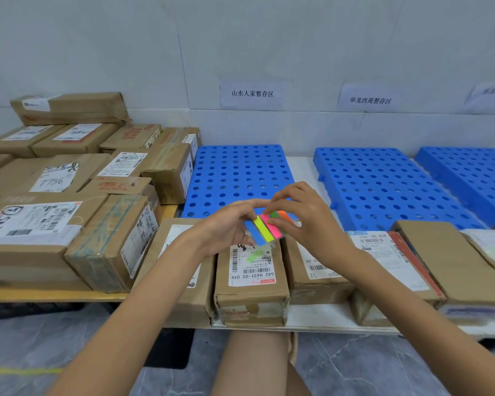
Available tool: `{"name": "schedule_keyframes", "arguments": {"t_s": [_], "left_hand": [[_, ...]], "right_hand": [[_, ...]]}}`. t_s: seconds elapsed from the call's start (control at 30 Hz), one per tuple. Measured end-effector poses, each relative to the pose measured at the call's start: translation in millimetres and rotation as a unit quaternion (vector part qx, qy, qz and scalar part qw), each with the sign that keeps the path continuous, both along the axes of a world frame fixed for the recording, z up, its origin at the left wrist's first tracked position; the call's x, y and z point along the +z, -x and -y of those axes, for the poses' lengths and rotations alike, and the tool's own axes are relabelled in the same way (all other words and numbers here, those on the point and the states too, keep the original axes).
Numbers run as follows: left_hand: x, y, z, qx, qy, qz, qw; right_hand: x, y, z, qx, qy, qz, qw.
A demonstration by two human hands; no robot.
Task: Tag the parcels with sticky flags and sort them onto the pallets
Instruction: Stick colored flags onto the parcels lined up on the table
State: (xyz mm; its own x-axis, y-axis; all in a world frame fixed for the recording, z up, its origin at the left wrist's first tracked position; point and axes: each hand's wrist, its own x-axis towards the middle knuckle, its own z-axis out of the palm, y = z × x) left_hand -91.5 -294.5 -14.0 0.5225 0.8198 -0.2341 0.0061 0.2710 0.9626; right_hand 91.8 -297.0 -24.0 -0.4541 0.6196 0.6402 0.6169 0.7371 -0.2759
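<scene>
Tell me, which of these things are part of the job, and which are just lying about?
Job: flags, held in left hand, pinched by right hand; front parcels; pallets; wall signs.
Lying about, seemingly: left stack, untouched; floor tape.

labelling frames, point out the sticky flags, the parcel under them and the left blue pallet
sticky flags (pixel 265 229): head view, the yellow strip
parcel under them (pixel 252 270): head view, its white label
left blue pallet (pixel 235 170): head view, its bare top
</scene>
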Motion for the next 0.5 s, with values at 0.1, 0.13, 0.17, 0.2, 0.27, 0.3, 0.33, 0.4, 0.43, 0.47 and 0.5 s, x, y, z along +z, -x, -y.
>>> {"name": "schedule_keyframes", "arguments": {"t_s": [0.1,0.13,0.17,0.2,0.27,0.3,0.33,0.4,0.43,0.47,0.5], "left_hand": [[0.7,-2.2,1.1,-0.003,-0.006,-0.017,1.0],[1.4,-3.5,1.9,0.0,-0.006,-0.02,1.0],[1.9,-5.0,2.3,0.001,-0.01,-0.025,1.0],[2.4,-6.3,2.1,0.002,-0.015,-0.032,0.999],[2.3,-8.5,1.0,0.002,-0.025,-0.048,0.999],[2.2,-9.7,0.9,0.002,-0.028,-0.052,0.998],[1.8,-10.7,1.2,0.0,-0.029,-0.053,0.998],[1.9,-13.3,2.1,0.003,-0.033,-0.054,0.998],[2.5,-14.7,2.7,0.005,-0.036,-0.059,0.998],[3.3,-15.9,3.7,0.007,-0.039,-0.065,0.997],[3.7,-17.0,3.9,0.009,-0.041,-0.07,0.997]], "right_hand": [[3.2,-0.7,1.7,0.004,0.029,-0.01,1.0],[3.8,-0.9,1.9,0.007,0.038,-0.015,0.999],[4.4,-1.1,2.1,0.008,0.043,-0.02,0.999],[4.8,-1.3,2.0,0.007,0.044,-0.021,0.999],[5.1,-1.6,2.1,0.006,0.039,-0.021,0.999],[5.0,-1.9,2.8,0.008,0.034,-0.021,0.999],[4.9,-1.8,3.7,0.012,0.028,-0.023,0.999],[4.1,-2.6,5.2,0.019,0.014,-0.027,0.999],[3.6,-3.2,6.0,0.02,0.008,-0.03,0.999],[2.9,-3.8,6.8,0.023,0.003,-0.032,0.999],[2.2,-4.7,7.7,0.026,0.001,-0.036,0.999]]}}
